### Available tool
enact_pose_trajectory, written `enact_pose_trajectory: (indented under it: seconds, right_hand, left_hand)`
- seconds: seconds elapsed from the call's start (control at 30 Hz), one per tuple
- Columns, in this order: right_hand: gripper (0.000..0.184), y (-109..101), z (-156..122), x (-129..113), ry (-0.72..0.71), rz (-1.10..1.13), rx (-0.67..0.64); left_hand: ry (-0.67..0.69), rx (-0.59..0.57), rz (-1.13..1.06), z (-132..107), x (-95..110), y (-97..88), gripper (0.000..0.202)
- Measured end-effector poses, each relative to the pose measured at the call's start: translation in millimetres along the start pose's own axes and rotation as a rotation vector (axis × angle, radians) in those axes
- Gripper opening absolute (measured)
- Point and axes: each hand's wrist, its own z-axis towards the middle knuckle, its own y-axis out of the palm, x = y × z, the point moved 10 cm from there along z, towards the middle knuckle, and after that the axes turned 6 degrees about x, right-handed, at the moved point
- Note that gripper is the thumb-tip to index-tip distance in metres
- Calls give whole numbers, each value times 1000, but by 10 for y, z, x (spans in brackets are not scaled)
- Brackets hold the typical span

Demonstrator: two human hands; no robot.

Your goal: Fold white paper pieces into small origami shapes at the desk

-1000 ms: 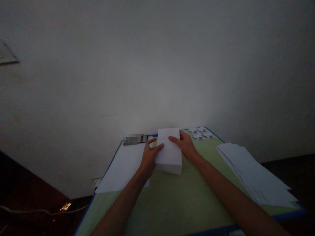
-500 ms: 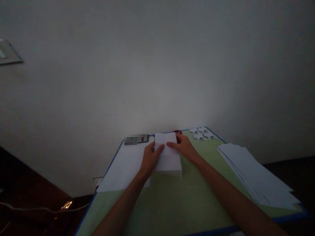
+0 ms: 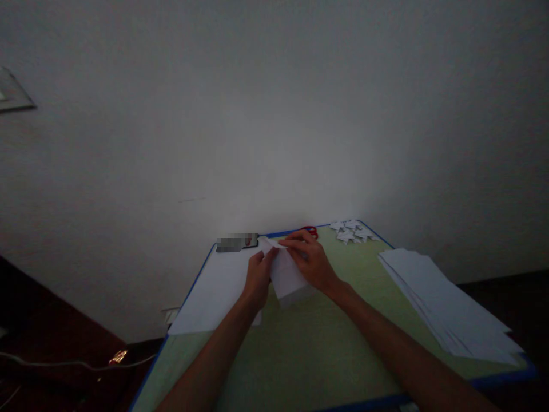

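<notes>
A creased sheet of white paper (image 3: 289, 281) is held up over the green table, tilted, with its lower end bent over. On its left edge, near the top, my left hand (image 3: 258, 278) is closed with the thumb pressed on the paper. Across from it, my right hand (image 3: 312, 260) pinches the upper right part between thumb and fingers; the exact fold under the fingertips is hard to make out. Just behind the right hand lie red-handled scissors (image 3: 314, 232), partly covered by it.
White sheets (image 3: 210, 292) lie at the left of the table (image 3: 317, 360), below a phone (image 3: 250, 241). Several folded paper shapes (image 3: 349, 233) sit at the far right corner. A fanned pile of paper (image 3: 441, 303) covers the right edge. Behind rises a wall (image 3: 274, 114).
The paper has turned from square-on to tilted, and its top has narrowed. My right hand has shifted a little, its fingers now above the top edge. More of the scissors shows.
</notes>
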Motion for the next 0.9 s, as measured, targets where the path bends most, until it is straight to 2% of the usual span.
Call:
enact_pose_trajectory:
  seconds: [0.1, 0.27, 0.47, 0.53, 0.7, 0.8, 0.9]
  right_hand:
    - [40, 51, -43, 4, -36, -24, -60]
    - [36, 70, -72, 18, -18, -86, -105]
    - [27, 20, 2, -5, 17, -16, -98]
    - [28, 7, 22, 29, 46, -7, -85]
    - [46, 67, 9, 130, 117, 27, -122]
    - [45, 80, 2, 177, 153, 69, -128]
    - [44, 7, 13, 291, 241, 84, -67]
  left_hand:
    - [-21, -1, -38, 18, 8, -2, 62]
    - [-76, -59, -183, 4, 39, 60, 69]
    - [49, -82, -35, 7, 111, 63, 55]
    - [80, -93, -26, 14, 120, 63, 54]
    - [115, -140, -47, 2, 138, 117, 53]
    - [109, -160, -64, -15, 140, 160, 56]
    - [85, -140, -68, -5, 120, 137, 55]
